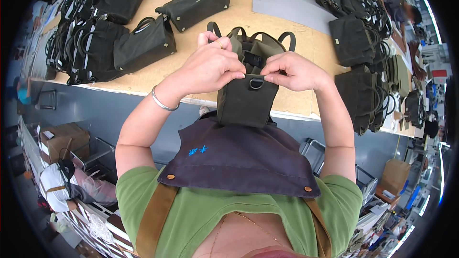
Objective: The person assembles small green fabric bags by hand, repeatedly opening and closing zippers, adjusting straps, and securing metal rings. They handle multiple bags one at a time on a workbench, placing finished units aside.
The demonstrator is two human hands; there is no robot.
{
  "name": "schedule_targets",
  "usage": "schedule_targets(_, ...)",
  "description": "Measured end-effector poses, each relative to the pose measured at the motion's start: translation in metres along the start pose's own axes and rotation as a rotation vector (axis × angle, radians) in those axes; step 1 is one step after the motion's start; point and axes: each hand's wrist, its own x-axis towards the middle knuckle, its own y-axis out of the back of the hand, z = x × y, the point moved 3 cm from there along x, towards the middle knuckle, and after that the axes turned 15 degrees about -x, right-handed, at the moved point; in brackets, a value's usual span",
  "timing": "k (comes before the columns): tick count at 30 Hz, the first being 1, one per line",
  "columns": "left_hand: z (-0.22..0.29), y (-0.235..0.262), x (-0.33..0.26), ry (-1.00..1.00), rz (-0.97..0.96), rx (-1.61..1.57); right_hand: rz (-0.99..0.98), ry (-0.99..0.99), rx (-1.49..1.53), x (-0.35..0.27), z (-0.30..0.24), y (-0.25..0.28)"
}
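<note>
A dark olive handbag (246, 100) stands at the table's near edge, its end panel toward me and its two handles standing up at the top. A metal D-ring (256, 83) hangs on a tab at the middle of that panel's upper edge. My left hand (215, 64) pinches the upper edge just left of the ring. Just right of it, my right hand (291, 70) pinches the same edge between thumb and fingers. Beyond my hands the bag's mouth gapes, with a black strap or buckle (252, 59) inside.
Two similar bags (193, 7) lie on the wooden table (201, 48) at the far left, beside a packed row of bags (91, 43). More bags (356, 40) line the right edge. A grey sheet (291, 9) covers part of the tabletop. Other people sit at both sides.
</note>
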Motion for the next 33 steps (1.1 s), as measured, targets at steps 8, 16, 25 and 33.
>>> schedule_targets(8, -0.002, 0.000, 0.000, 0.106, -0.053, -0.062, 0.039, -0.015, 0.049, 0.004, -0.002, -0.001)
schedule_targets(16, 0.004, -0.008, -0.001, 0.232, -0.020, -0.116, 0.090, 0.017, 0.095, 0.010, -0.003, -0.007)
schedule_targets(25, 0.000, -0.007, 0.000, 0.249, -0.024, -0.183, 0.193, 0.024, 0.060, 0.008, -0.009, -0.013)
schedule_targets(33, 0.014, -0.026, -0.019, -0.020, 0.016, 0.082, 0.494, 0.037, -0.444, -0.024, -0.029, -0.044)
